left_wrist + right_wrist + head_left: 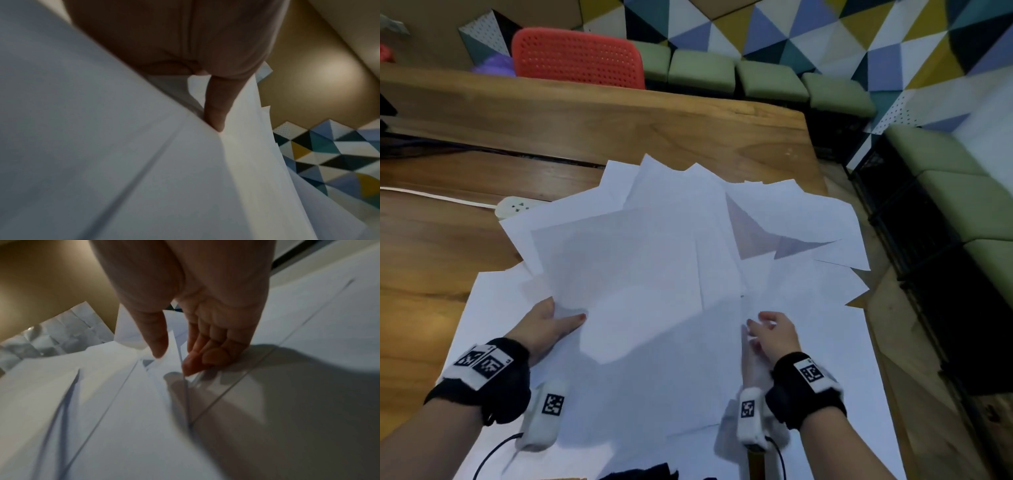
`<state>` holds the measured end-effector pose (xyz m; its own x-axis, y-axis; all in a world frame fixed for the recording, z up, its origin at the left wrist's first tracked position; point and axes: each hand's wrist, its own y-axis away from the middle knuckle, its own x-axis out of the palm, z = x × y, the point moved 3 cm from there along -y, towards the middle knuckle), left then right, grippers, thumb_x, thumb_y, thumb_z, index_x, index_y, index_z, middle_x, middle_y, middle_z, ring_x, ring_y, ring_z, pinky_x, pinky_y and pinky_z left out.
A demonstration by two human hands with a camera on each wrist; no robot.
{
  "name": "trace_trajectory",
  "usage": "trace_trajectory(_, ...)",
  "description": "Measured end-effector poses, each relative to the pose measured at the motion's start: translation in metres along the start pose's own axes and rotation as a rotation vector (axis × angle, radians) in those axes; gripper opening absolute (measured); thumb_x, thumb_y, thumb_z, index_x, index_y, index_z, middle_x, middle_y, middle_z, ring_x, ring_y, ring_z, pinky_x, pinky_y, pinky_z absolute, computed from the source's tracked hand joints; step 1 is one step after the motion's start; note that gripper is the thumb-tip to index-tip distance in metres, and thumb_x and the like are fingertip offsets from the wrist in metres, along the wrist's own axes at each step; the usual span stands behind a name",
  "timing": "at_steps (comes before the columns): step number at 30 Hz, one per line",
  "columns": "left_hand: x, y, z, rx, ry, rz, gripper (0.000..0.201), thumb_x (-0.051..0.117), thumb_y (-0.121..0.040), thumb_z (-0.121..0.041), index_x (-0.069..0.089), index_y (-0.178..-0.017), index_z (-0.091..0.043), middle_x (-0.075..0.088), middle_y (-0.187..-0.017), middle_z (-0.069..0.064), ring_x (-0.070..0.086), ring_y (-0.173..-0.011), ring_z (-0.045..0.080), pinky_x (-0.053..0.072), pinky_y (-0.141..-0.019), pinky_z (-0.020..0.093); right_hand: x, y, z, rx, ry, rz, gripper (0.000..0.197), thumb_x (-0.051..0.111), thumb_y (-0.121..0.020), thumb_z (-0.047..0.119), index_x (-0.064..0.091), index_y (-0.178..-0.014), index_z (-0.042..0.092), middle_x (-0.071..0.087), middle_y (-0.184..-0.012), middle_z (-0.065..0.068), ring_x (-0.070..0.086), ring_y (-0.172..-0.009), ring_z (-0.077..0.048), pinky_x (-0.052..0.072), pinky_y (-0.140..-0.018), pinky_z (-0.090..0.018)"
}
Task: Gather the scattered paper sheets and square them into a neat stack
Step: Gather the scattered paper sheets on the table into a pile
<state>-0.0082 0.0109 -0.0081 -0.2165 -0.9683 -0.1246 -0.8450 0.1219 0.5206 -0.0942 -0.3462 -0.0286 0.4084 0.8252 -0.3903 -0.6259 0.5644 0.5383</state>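
White paper sheets (654,260) fan out beyond both hands on the wooden tabletop (619,130) — left hand (544,325) pinches a lifted sheet; right hand's (774,334) loosely curled fingers (197,365) touch paper.

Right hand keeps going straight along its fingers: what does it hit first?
Most likely the overlapping paper sheets just ahead of the right hand; its fingertips already look at or near the paper, though depth is unclear.

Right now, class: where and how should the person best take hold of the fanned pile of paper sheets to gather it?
Probably by the paper sheets' two side edges, left hand and right hand sweeping inward: the corners splay outward over the table.
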Motion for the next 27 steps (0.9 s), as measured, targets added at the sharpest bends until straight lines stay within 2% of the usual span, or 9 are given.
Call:
trace_trajectory(3,-0.002,0.002,0.006,-0.039,0.052,-0.005,0.035,0.055,-0.088,0.001,0.053,-0.122,-0.005,0.067,-0.111,0.013,0.063,-0.101,0.03,0.046,-0.09,0.039,0.017,0.009,-0.003,-0.071,0.121,0.064,0.005,0.061,-0.085,0.007,0.061,-0.09,0.008,0.062,-0.083,-0.012,0.057,-0.07,-0.023,0.045,-0.06,-0.024)
trace_trajectory(7,0.002,0.004,0.015,-0.084,0.069,-0.023,0.036,0.057,-0.087,-0.002,0.052,-0.122,-0.003,0.066,-0.112,0.017,0.063,-0.099,0.032,0.049,-0.085,0.041,0.03,0.018,-0.005,-0.084,0.115,0.144,0.03,0.055,-0.086,0.004,0.047,-0.059,0.015,0.048,-0.053,-0.005,0.044,-0.054,-0.02,0.04,-0.059,-0.029)
trace_trajectory(12,0.003,0.003,0.024,-0.122,0.148,-0.064,0.033,0.059,-0.086,-0.003,0.053,-0.119,-0.004,0.067,-0.107,0.015,0.063,-0.097,0.031,0.048,-0.087,0.042,0.027,0.03,-0.007,-0.001,-0.045,0.28,0.031,0.04,-0.086,-0.01,0.05,-0.065,0.01,0.048,-0.038,0.003,0.04,-0.031,-0.01,0.031,-0.035,-0.014)
trace_trajectory(15,0.002,0.006,0.026,-0.161,0.211,-0.046,0.021,0.06,-0.086,-0.003,0.056,-0.106,-0.004,0.071,-0.096,0.015,0.065,-0.088,0.029,0.05,-0.083,0.043,0.025,0.033,-0.01,0.086,-0.228,0.334,0.02,0.045,-0.09,0.003,0.058,-0.076,0.006,0.06,-0.053,-0.001,0.055,-0.047,-0.01,0.044,-0.051,-0.02)
trace_trajectory(17,0.004,0.007,0.029,-0.183,0.19,-0.018,0.026,0.061,-0.085,-0.004,0.055,-0.11,-0.004,0.067,-0.109,0.018,0.062,-0.102,0.032,0.043,-0.098,0.049,0.026,0.036,-0.007,0.197,-0.392,0.347,0.03,0.042,-0.096,0.032,0.061,-0.088,0.01,0.067,-0.074,-0.005,0.061,-0.068,-0.018,0.047,-0.069,-0.03)
trace_trajectory(19,0.009,0.009,0.03,-0.186,0.182,0.005,0.025,0.062,-0.084,-0.003,0.055,-0.109,-0.006,0.064,-0.114,0.016,0.058,-0.111,0.033,0.036,-0.106,0.05,0.03,0.037,0.0,0.219,-0.397,0.342,0.036,0.039,-0.098,0.038,0.06,-0.099,0.008,0.066,-0.093,-0.01,0.061,-0.083,-0.024,0.045,-0.086,-0.036)
trace_trajectory(22,0.014,0.013,0.028,-0.179,0.18,0.03,0.017,0.059,-0.085,0.0,0.057,-0.099,-0.01,0.066,-0.108,0.013,0.06,-0.102,0.03,0.037,-0.106,0.047,0.031,0.034,0.006,0.07,-0.251,0.28,0.025,0.045,-0.097,0.017,0.057,-0.109,-0.001,0.065,-0.097,-0.013,0.061,-0.086,-0.026,0.048,-0.08,-0.033)
trace_trajectory(24,0.013,0.017,0.023,-0.147,0.2,0.037,0.015,0.057,-0.087,0.001,0.057,-0.092,-0.013,0.066,-0.099,0.008,0.06,-0.097,0.027,0.038,-0.104,0.044,0.031,0.032,0.006,0.053,-0.182,0.312,0.024,0.054,-0.092,0.022,0.06,-0.091,-0.001,0.063,-0.081,-0.014,0.061,-0.072,-0.026,0.048,-0.065,-0.03)
trace_trajectory(27,0.012,0.021,0.019,-0.12,0.238,0.009,0.015,0.058,-0.086,-0.001,0.053,-0.09,-0.014,0.065,-0.099,0.006,0.06,-0.097,0.026,0.039,-0.102,0.043,0.026,0.024,-0.003,0.083,-0.09,0.361,0.089,0.072,-0.058,0.061,0.052,-0.082,-0.022,0.056,-0.074,-0.02,0.054,-0.067,-0.032,0.044,-0.068,-0.036)
